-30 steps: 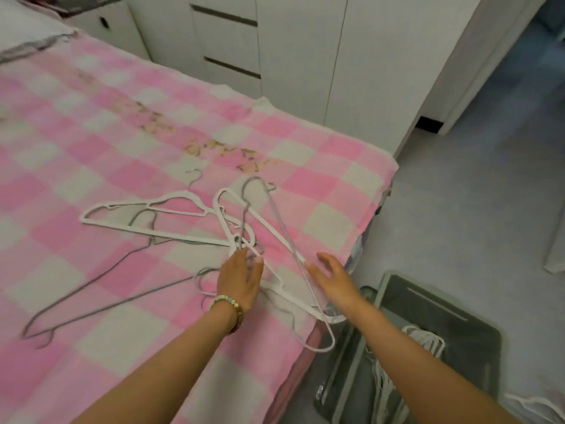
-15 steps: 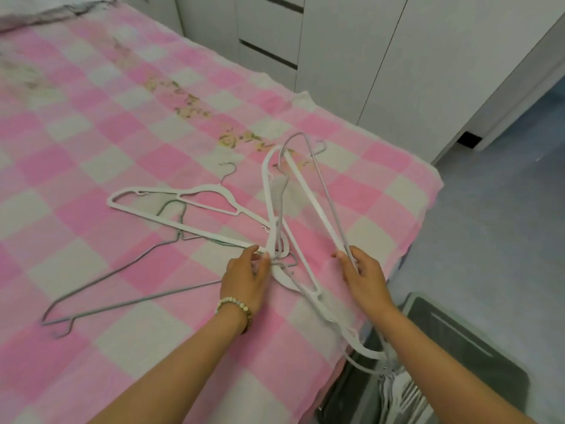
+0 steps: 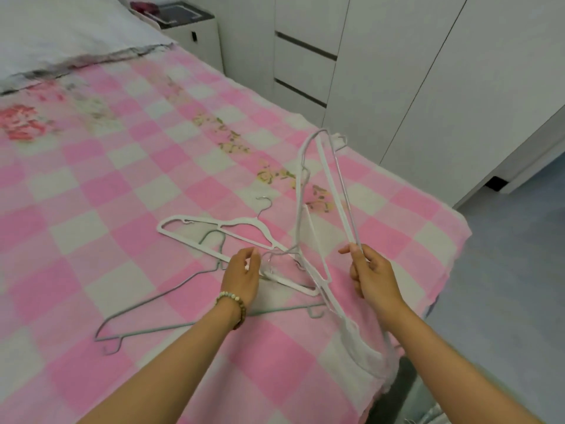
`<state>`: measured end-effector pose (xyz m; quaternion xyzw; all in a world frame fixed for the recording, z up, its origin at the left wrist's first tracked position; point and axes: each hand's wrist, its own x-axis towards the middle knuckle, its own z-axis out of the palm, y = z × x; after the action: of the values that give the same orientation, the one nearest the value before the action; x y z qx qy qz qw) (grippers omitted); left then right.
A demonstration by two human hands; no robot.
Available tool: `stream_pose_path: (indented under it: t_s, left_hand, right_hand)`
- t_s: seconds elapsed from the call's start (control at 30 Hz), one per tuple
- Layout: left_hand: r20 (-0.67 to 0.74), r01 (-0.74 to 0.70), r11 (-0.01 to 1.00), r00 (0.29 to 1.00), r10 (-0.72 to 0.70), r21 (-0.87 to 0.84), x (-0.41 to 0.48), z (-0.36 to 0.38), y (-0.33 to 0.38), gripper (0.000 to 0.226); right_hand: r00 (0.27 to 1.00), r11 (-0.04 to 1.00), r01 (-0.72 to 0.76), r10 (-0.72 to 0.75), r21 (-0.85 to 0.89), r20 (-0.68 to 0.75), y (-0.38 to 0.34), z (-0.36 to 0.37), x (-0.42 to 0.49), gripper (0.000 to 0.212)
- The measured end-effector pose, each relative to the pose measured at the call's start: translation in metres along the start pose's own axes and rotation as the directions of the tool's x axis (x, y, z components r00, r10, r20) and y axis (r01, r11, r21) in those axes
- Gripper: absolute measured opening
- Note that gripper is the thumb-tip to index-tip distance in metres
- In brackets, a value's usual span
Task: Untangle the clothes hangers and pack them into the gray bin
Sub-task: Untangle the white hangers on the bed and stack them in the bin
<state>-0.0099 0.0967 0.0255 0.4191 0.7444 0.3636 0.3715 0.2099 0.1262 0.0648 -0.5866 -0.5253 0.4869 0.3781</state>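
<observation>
Several tangled hangers lie on the pink checked bed. My right hand (image 3: 370,272) grips the thin bars of a white hanger and a wire hanger (image 3: 337,191), which stand lifted and tilted up over the bed. My left hand (image 3: 243,275) pinches the knot of hooks (image 3: 282,255) where the hangers cross. A flat white hanger (image 3: 214,229) lies to the left, and a grey wire hanger (image 3: 171,301) lies nearer me. The gray bin shows only as a sliver (image 3: 428,416) at the bottom edge by the bed.
The bed's right edge (image 3: 440,289) drops to a grey floor (image 3: 513,286). White wardrobe doors and drawers (image 3: 382,71) stand behind the bed. A white pillow (image 3: 61,35) and a nightstand (image 3: 189,29) sit at the far left.
My right hand has raised the white and wire hangers higher and steeper. My left hand stays at the crossing of hooks. The view has tilted up, so the bin has nearly left the frame.
</observation>
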Motion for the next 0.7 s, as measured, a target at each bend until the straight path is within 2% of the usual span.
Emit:
stream_pose_path:
  t_s: [0.1, 0.23, 0.3, 0.37, 0.47, 0.53, 0.6, 0.7]
  left_hand:
    - [0.024, 0.105, 0.995, 0.994, -0.105, 0.000, 0.013, -0.017, -0.016, 0.050]
    - [0.048, 0.173, 0.985, 0.984, -0.173, -0.006, 0.031, -0.031, -0.035, 0.056]
    - [0.022, 0.238, 0.968, 0.971, -0.237, -0.083, 0.045, -0.035, -0.042, 0.056]
    - [0.001, 0.357, 0.900, 0.930, -0.368, -0.251, 0.053, -0.040, -0.047, 0.060]
    - [0.001, 0.410, 0.820, 0.895, -0.447, -0.398, 0.058, -0.051, -0.054, 0.066]
    - [-0.004, 0.393, 0.814, 0.900, -0.436, -0.428, 0.059, -0.061, -0.060, 0.068]
    - [-0.019, 0.370, 0.810, 0.905, -0.425, -0.456, 0.060, -0.073, -0.065, 0.065]
    - [-0.076, 0.315, 0.846, 0.921, -0.381, -0.431, 0.060, -0.093, -0.076, 0.054]
  right_hand:
    - [1.000, 0.998, -0.010, 0.011, 0.060, -0.017, -0.020, 0.013, 0.018, 0.028]
    - [0.988, 0.943, -0.136, 0.151, 0.302, -0.025, -0.030, 0.032, 0.047, 0.029]
    - [0.972, 0.877, -0.199, 0.234, 0.437, -0.027, -0.025, 0.050, 0.059, 0.030]
    - [0.941, 0.790, -0.245, 0.333, 0.562, -0.058, -0.018, 0.078, 0.066, 0.030]
    - [0.830, 0.643, -0.377, 0.554, 0.667, -0.065, -0.004, 0.130, 0.070, 0.020]
    - [0.762, 0.642, -0.532, 0.648, 0.552, -0.020, 0.010, 0.157, 0.063, 0.014]
    - [0.733, 0.684, -0.653, 0.678, 0.324, 0.046, 0.020, 0.171, 0.052, 0.012]
    - [0.740, 0.737, -0.666, 0.633, 0.117, 0.226, 0.022, 0.171, 0.036, 0.017]
